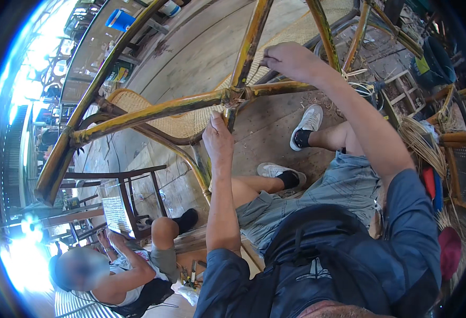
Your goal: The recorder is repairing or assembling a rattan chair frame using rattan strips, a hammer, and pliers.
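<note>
A bamboo furniture frame (pixel 161 107), yellow-brown with dark patches, stands before me with its poles meeting at a joint bound with thin strips (pixel 236 97). My left hand (pixel 218 139) is closed on the short pole just below that joint, thumb pointing up. Beyond the crossbar, my right hand (pixel 292 61) is raised to the right of the upright pole, its fingers curled in a pinch. Whatever thin thing it may hold is too small to make out. Behind the frame shows a woven cane panel (pixel 177 123) with a dark curved rim.
At lower left a person (pixel 132 270) sits by a dark wooden chair (pixel 132 204) with a woven part. Hand tools (pixel 193 271) lie near them. To the right are a bundle of pale strips (pixel 423 140) and a dark bucket (pixel 433 61). Shavings litter the plank floor (pixel 259 138).
</note>
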A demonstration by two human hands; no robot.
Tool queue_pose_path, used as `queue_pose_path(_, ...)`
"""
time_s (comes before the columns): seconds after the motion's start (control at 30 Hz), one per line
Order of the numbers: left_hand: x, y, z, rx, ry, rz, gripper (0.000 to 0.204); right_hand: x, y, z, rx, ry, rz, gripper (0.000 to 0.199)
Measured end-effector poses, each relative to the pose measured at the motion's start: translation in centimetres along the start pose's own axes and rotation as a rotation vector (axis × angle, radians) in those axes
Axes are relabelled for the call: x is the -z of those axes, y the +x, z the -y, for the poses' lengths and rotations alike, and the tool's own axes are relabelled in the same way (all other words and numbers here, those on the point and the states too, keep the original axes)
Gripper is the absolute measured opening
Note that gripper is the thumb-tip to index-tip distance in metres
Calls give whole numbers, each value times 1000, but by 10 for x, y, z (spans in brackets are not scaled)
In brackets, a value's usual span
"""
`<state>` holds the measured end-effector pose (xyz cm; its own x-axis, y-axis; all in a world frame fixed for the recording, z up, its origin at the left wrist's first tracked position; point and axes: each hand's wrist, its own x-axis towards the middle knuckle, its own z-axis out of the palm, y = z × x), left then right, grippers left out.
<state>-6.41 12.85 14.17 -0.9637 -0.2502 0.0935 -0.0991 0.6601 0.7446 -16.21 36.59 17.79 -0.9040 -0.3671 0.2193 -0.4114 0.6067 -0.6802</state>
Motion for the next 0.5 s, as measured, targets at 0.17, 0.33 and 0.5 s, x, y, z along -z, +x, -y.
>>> queue_pose_path(0.17,-8,-17,-27,-89,-191,23,42,-19,4,-28,-37,24,35,36)
queue_pose_path(0.33,-11,-2,-36,-230,-429,-39,39,-19,-47,-6,213,-2,-305,23)
queue_pose_path(0.5,-5,-4,-34,-79,-346,152,32,-37,-112,41,322,-50,-799,19)
